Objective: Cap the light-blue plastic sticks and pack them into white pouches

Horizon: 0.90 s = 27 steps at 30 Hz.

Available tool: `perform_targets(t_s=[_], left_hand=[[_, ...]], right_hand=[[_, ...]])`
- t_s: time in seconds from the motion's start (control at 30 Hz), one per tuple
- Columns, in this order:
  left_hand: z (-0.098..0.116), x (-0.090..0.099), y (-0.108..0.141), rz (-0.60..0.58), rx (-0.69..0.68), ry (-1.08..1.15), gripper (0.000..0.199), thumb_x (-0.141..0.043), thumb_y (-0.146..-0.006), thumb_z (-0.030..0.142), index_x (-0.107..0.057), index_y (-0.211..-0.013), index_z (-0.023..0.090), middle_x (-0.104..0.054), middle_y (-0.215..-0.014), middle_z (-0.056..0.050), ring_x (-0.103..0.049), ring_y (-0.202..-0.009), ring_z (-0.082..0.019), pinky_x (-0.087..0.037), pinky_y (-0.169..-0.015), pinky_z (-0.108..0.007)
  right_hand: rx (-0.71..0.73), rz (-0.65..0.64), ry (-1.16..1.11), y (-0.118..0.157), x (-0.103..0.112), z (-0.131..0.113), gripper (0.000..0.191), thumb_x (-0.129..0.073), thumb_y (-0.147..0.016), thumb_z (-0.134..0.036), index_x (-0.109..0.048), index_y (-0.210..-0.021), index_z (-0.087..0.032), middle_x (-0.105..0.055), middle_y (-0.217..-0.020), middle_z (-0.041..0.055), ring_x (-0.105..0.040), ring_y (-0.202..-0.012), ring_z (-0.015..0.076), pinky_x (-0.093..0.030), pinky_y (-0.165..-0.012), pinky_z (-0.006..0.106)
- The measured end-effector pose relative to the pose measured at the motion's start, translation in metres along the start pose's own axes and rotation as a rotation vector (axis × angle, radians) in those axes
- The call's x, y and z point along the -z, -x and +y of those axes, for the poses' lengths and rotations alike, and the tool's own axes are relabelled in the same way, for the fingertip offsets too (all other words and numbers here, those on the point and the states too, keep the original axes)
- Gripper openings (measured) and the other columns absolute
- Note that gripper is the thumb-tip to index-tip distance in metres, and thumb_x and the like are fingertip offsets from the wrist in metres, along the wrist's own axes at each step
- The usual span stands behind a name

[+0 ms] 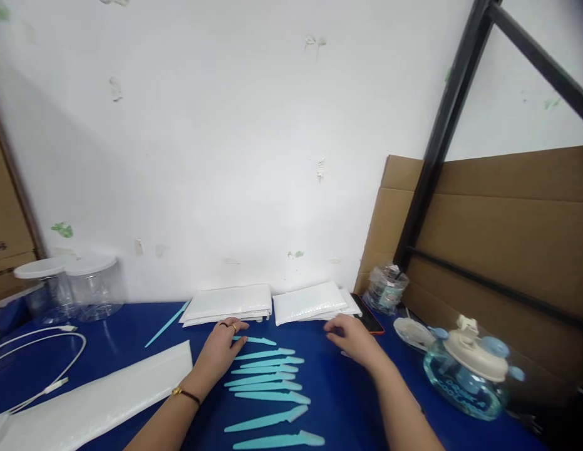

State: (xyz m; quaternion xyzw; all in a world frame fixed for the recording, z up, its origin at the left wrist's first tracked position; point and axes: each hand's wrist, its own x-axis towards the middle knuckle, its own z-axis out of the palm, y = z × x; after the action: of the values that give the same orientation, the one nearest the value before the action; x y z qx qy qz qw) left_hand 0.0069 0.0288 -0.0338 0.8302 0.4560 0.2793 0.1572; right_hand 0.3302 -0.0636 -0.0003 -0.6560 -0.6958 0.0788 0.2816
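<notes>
My left hand rests at the handle end of the farthest turquoise eyebrow razor, its thumb and forefinger closed about the handle. Below it on the blue table, several more turquoise eyebrow razors lie roughly parallel in a column, blade ends to the right. My right hand hovers to the right of the column with bent fingers apart and nothing visible in them. Just beyond it sits a stack of white padded packets. A second white packet stack lies behind my left hand.
At the left are a long white packet, a lone turquoise razor, a white cable and clear jars. A phone, a wrapped cup and a water bottle stand right. Wall behind.
</notes>
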Motion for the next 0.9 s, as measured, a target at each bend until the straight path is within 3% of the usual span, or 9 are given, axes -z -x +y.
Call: perform_targets(t_s=[0.07, 0.17, 0.27, 0.4, 0.53, 0.63, 0.73, 0.9], left_hand=[[-0.004, 0.003, 0.002, -0.013, 0.021, -0.029, 0.027, -0.054, -0.079, 0.027, -0.064, -0.104, 0.021, -0.061, -0.109, -0.005, -0.051, -0.106, -0.022, -0.037, -0.093, -0.033], [-0.002, 0.004, 0.004, -0.048, 0.046, -0.056, 0.016, -0.054, -0.079, 0.025, -0.065, -0.09, 0.022, -0.063, -0.098, -0.003, -0.053, -0.098, -0.02, -0.039, -0.086, -0.03], [0.002, 0.004, 0.004, -0.056, 0.052, -0.074, 0.012, -0.052, -0.079, 0.023, -0.064, -0.08, 0.022, -0.063, -0.088, -0.001, -0.054, -0.09, -0.018, -0.039, -0.078, -0.027], [0.001, 0.001, 0.002, -0.072, 0.05, -0.07, 0.011, -0.052, -0.079, 0.024, -0.063, -0.08, 0.022, -0.061, -0.083, -0.001, -0.053, -0.084, -0.017, -0.037, -0.074, -0.026], [-0.002, -0.002, 0.002, -0.084, 0.05, -0.055, 0.012, -0.051, -0.079, 0.024, -0.063, -0.08, 0.022, -0.06, -0.083, 0.0, -0.053, -0.083, -0.017, -0.037, -0.073, -0.025], [0.0, -0.003, 0.002, -0.083, 0.049, -0.035, 0.012, -0.051, -0.078, 0.023, -0.063, -0.079, 0.021, -0.06, -0.083, 0.0, -0.054, -0.084, -0.017, -0.038, -0.073, -0.025], [0.004, -0.005, 0.002, -0.091, 0.057, -0.014, 0.012, -0.052, -0.077, 0.023, -0.063, -0.079, 0.021, -0.061, -0.083, 0.0, -0.054, -0.084, -0.017, -0.038, -0.073, -0.025], [0.009, -0.009, 0.002, -0.087, 0.078, -0.002, 0.013, -0.052, -0.077, 0.022, -0.065, -0.079, 0.022, -0.061, -0.084, -0.001, -0.054, -0.085, -0.016, -0.038, -0.072, -0.025]], right_hand=[[-0.116, -0.08, 0.126, 0.006, 0.008, 0.016, 0.025, -0.064, -0.061, -0.008, -0.069, -0.083, -0.02, -0.066, -0.086, 0.0041, -0.06, -0.082, 0.0196, -0.042, -0.071, 0.026], [-0.212, -0.184, 0.164, 0.007, 0.0, 0.022, 0.031, -0.058, -0.055, 0.002, -0.066, -0.076, -0.02, -0.063, -0.075, 0.0009, -0.059, -0.069, 0.0163, -0.039, -0.057, 0.022], [-0.261, -0.206, -0.012, 0.001, -0.019, 0.009, 0.024, -0.053, -0.06, 0.004, -0.061, -0.068, -0.018, -0.058, -0.061, -0.0022, -0.055, -0.051, 0.0104, -0.035, -0.047, 0.019], [-0.315, -0.215, -0.128, -0.006, -0.031, -0.005, 0.014, -0.047, -0.077, -0.008, -0.059, -0.077, -0.016, -0.054, -0.052, -0.0036, -0.052, -0.04, 0.0084, -0.037, -0.04, 0.016], [-0.24, -0.261, -0.233, 0.0, -0.025, 0.001, 0.018, -0.056, -0.071, -0.009, -0.061, -0.087, -0.016, -0.06, -0.059, -0.0033, -0.056, -0.047, 0.0089, -0.042, -0.043, 0.016], [-0.145, -0.269, -0.306, 0.0, -0.028, 0.007, 0.02, -0.062, -0.061, -0.006, -0.064, -0.078, -0.016, -0.06, -0.057, -0.0033, -0.055, -0.047, 0.0095, -0.041, -0.044, 0.017], [-0.133, -0.186, -0.295, -0.009, -0.041, 0.003, 0.005, -0.062, -0.066, -0.013, -0.065, -0.069, -0.016, -0.06, -0.054, -0.0013, -0.052, -0.046, 0.0112, -0.039, -0.042, 0.019], [-0.051, -0.126, -0.28, -0.03, -0.064, -0.016, 0.012, -0.06, -0.068, -0.013, -0.07, -0.072, -0.017, -0.066, -0.064, 0.0007, -0.058, -0.06, 0.0138, -0.043, -0.056, 0.022]])
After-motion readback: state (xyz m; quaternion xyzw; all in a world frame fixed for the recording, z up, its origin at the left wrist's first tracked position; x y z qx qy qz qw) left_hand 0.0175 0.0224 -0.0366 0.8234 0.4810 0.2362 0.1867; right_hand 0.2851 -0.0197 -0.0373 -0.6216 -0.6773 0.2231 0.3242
